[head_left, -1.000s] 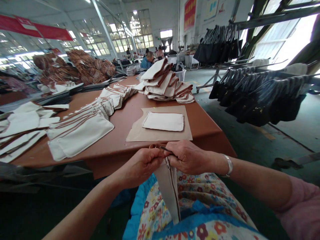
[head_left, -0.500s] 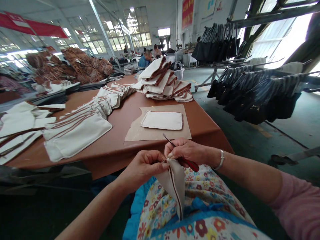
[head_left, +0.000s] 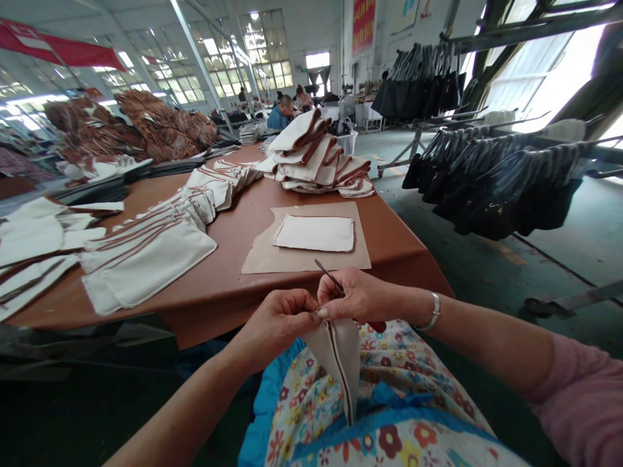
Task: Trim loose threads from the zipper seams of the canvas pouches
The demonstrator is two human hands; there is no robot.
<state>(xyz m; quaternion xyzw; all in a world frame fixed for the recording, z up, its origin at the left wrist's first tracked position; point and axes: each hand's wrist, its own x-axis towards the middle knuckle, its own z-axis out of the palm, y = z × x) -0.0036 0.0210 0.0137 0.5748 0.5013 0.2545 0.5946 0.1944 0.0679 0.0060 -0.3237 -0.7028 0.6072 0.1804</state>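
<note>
In the head view, my left hand (head_left: 280, 321) pinches the top edge of a cream fabric piece (head_left: 348, 353) with dark brown edging. It hangs down over my lap, folded along the brown line. My right hand (head_left: 353, 295) touches the left one at the fingertips and grips the same edge. Tucked in the right hand is a thin pointed metal tool (head_left: 329, 275) with a red handle; its tip points up and left, and its exact kind is unclear. Beyond the hands, a flat cream panel (head_left: 314, 233) lies on a brown paper sheet (head_left: 257, 259).
The brown-covered table (head_left: 233, 227) holds a heap of cream pieces (head_left: 316, 159) and a fanned row of cream panels (head_left: 150, 266). At right stand racks with hanging black pieces (head_left: 506, 188). A co-worker (head_left: 280, 113) sits at the back.
My right fingers have closed in over the edge of the fabric piece, and the red handle is now more hidden. The rest of the scene shifts slightly with the camera.
</note>
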